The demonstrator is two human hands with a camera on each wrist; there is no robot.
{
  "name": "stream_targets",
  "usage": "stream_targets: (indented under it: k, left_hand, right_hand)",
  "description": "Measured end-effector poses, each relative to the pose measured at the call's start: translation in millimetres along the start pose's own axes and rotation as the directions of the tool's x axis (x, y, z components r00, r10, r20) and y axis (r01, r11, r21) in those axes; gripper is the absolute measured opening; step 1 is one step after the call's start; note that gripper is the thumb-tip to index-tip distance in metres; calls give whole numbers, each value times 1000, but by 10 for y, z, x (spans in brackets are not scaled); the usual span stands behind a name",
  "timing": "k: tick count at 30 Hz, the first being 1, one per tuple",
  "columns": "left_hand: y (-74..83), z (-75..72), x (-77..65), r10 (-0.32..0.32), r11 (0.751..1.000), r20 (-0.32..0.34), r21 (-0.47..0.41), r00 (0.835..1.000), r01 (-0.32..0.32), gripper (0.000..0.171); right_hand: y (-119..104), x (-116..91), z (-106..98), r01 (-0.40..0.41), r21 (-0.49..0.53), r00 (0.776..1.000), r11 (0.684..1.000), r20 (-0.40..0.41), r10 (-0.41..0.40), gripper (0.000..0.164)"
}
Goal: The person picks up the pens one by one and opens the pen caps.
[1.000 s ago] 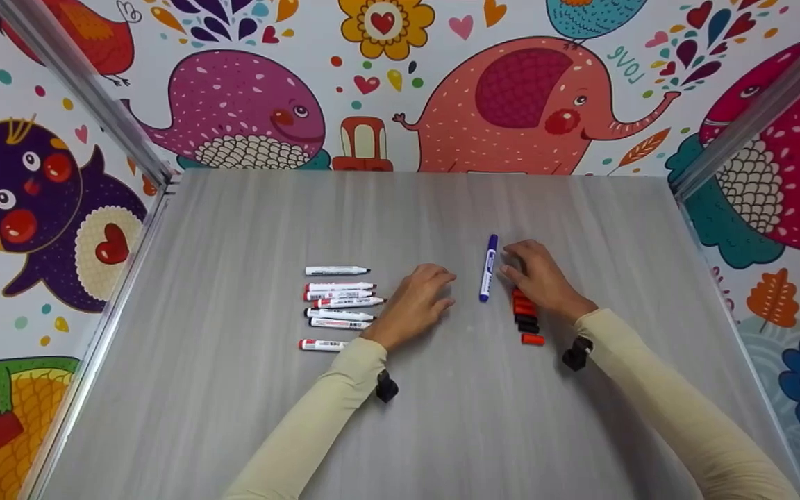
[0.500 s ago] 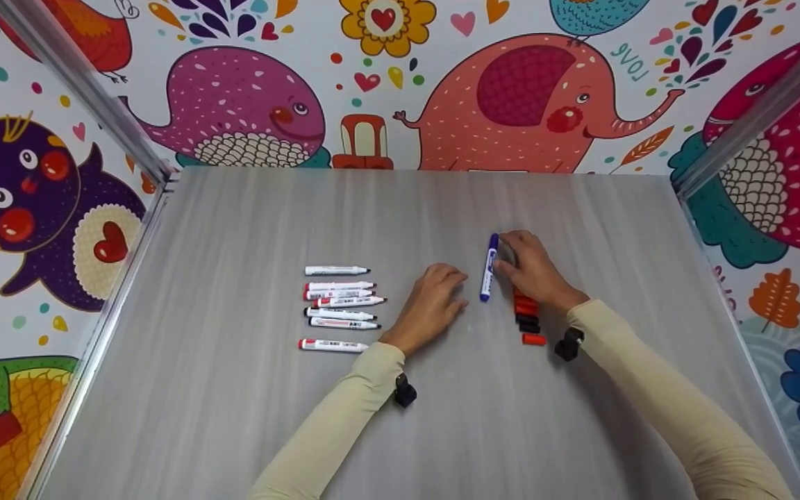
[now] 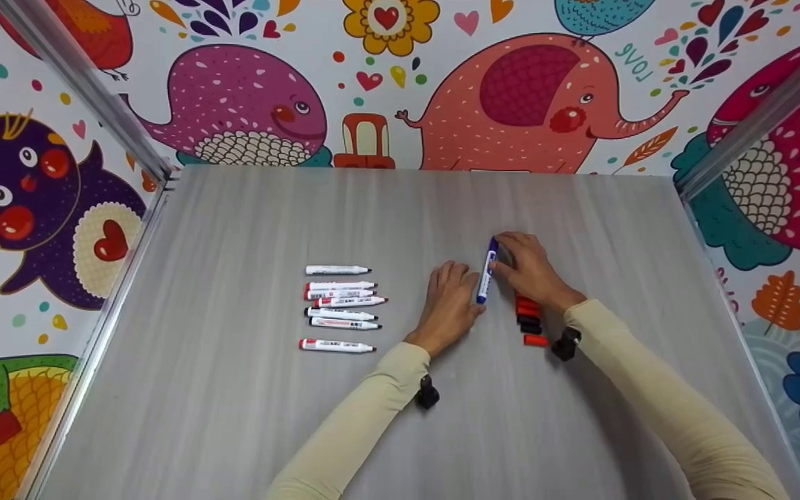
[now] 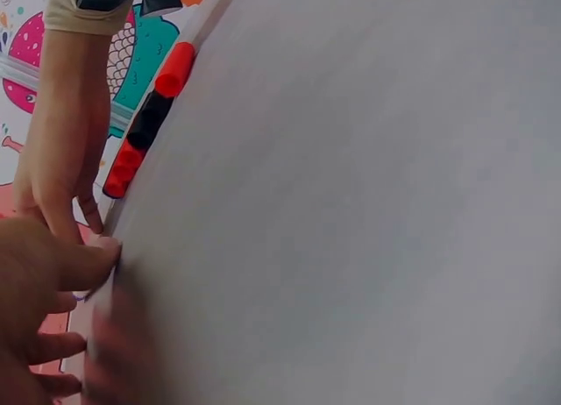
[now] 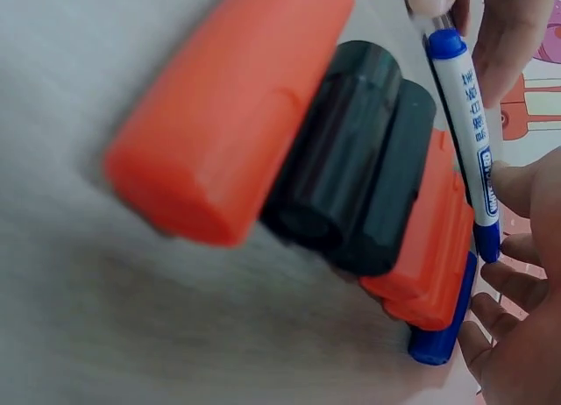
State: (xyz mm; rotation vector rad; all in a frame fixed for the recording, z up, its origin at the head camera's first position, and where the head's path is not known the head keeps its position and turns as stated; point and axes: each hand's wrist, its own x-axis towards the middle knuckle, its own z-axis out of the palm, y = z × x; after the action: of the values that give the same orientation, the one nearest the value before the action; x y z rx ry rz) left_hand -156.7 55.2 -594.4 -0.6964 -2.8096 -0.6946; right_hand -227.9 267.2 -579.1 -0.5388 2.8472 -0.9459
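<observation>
A blue whiteboard marker [image 3: 487, 274] with a white barrel stands between my two hands, its capped end pointing away from me. My right hand [image 3: 528, 271] pinches it from the right, thumb on the barrel and fingertips at the blue cap. At its near end is my left hand [image 3: 447, 305], thumb and fingers apart around the blue end plug. In the right wrist view, a row of loose marker caps runs below the right hand: a red cap [image 5: 232, 116], black caps [image 5: 337, 151], more red caps [image 5: 429, 247] and a blue cap [image 5: 443, 335].
Several uncapped white markers [image 3: 344, 315] lie in a column left of my left hand, tips to the right. All rest on a grey wood-grain table [image 3: 233, 403]. A wall [image 3: 400, 90] printed with cartoon animals rises behind it, with metal posts [image 3: 94, 90] at the corners.
My left hand has moved right, from beside the uncapped markers to the blue marker's near end. My right hand has shifted left onto the marker, which has moved only slightly.
</observation>
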Motion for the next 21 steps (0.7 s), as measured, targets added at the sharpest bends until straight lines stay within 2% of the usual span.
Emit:
stream_targets:
  k: [5, 10, 15, 18, 19, 21]
  left_hand:
    - [18, 25, 15, 29, 999, -15, 23, 999, -29, 49]
    - [-9, -60, -46, 47, 997, 25, -63, 999, -45, 50]
    - [-49, -196, -132, 45, 986, 76, -166, 996, -32, 55]
    - [-79, -270, -180, 59, 977, 81, -211, 995, -40, 57]
    - [-127, -230, -187, 82, 975, 60, -210, 995, -68, 59]
    - [-142, -280, -210, 109, 970, 51, -223, 993, -95, 62]
  right_hand:
    - [-16, -27, -4, -13, 15, 1000, 1000, 2, 13, 59]
    - [-65, -103, -44, -17, 54, 1000, 998, 0, 17, 58]
    - [-174, -204, -111, 3, 116, 1000, 993, -10, -2, 54]
    - [-247, -255, -142, 29, 140, 999, 990, -25, -26, 51]
    - [-267, -268, -148, 46, 146, 999, 988, -32, -41, 50]
    - [-305, -298, -158, 74, 148, 997, 986, -45, -68, 49]
